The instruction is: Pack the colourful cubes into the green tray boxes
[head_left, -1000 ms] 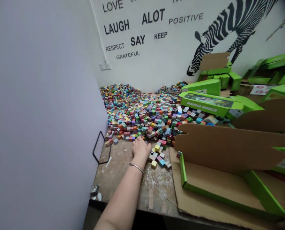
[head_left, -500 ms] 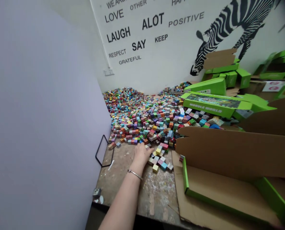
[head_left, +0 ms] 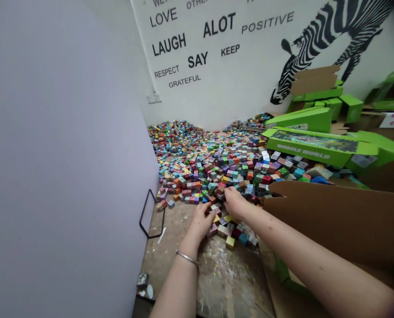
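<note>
My left hand (head_left: 201,219), with a silver bangle (head_left: 186,257) at the wrist, rests at the near edge of a big heap of small patterned cubes (head_left: 197,145). Its thumb and fingers are apart, beside a few loose cubes (head_left: 215,210). My right hand (head_left: 234,202) reaches in from the right, its fingers closed at a brownish-red cube (head_left: 220,190) on the heap; the fingertips are partly hidden. Just in front of both hands lie several cubes, among them a yellow cube (head_left: 230,242) and a blue cube (head_left: 243,239).
The worn table top (head_left: 173,260) carries the heap against a white wall. A pale panel (head_left: 67,176) stands close on the left, near a black wire frame (head_left: 144,216). Open cardboard (head_left: 332,216) and green boxes (head_left: 309,148) crowd the right. A dark cube (head_left: 143,279) lies at the front edge.
My right hand has come into view from the right and reached the cubes. The left hand stays at the heap's near edge. The view has shifted slightly.
</note>
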The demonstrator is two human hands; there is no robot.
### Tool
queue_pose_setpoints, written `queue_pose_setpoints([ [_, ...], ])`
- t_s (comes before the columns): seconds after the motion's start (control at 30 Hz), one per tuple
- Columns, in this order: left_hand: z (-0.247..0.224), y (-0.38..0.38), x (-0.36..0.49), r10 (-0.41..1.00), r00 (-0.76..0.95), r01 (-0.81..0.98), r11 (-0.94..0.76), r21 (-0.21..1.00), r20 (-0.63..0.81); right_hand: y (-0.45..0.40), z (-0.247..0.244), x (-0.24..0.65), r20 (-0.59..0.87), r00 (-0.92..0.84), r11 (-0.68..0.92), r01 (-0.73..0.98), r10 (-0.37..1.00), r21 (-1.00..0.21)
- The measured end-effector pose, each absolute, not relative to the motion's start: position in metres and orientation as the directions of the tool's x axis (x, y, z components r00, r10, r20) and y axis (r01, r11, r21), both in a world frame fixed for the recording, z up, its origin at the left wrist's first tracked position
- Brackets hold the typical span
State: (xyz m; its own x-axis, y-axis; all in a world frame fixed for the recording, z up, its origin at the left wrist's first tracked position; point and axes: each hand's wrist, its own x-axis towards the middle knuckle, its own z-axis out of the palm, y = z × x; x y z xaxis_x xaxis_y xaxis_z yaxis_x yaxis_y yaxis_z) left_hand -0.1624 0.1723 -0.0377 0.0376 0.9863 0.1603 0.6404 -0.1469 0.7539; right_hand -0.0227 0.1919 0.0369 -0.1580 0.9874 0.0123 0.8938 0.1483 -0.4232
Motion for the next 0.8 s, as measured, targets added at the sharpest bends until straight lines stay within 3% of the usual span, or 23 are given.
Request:
queue_pose_setpoints([
  [0.13, -0.042, 0.177, -0.151, 0.988, -0.061, 0.69, -0.063, 0.721, 0.144, 0.207, 0.026, -0.033, -0.005, -0.027, 0.023, 0.925, 1.0, -0.379],
  [0.3, -0.043, 0.175, -0.141, 0.978, -0.115, 0.747, -0.031, 0.664, 0.174, 0.212, 0.016, -0.033, 0.039, -0.049, 0.061, 0.921, 0.998, -0.384],
  [0.53, -0.043, 0.169, -0.145, 0.97, -0.046, 0.761, -0.12, 0.638, 0.237, 0.197, 0.02, -0.011, 0.14, -0.164, 0.212, 0.849, 0.976, -0.484],
  [0.8, -0.045, 0.169, -0.153, 0.949, 0.064, 0.746, -0.25, 0.617, 0.308, 0.088, 0.036, 0.068, 0.182, -0.192, 0.264, 0.657, 0.964, -0.706],
])
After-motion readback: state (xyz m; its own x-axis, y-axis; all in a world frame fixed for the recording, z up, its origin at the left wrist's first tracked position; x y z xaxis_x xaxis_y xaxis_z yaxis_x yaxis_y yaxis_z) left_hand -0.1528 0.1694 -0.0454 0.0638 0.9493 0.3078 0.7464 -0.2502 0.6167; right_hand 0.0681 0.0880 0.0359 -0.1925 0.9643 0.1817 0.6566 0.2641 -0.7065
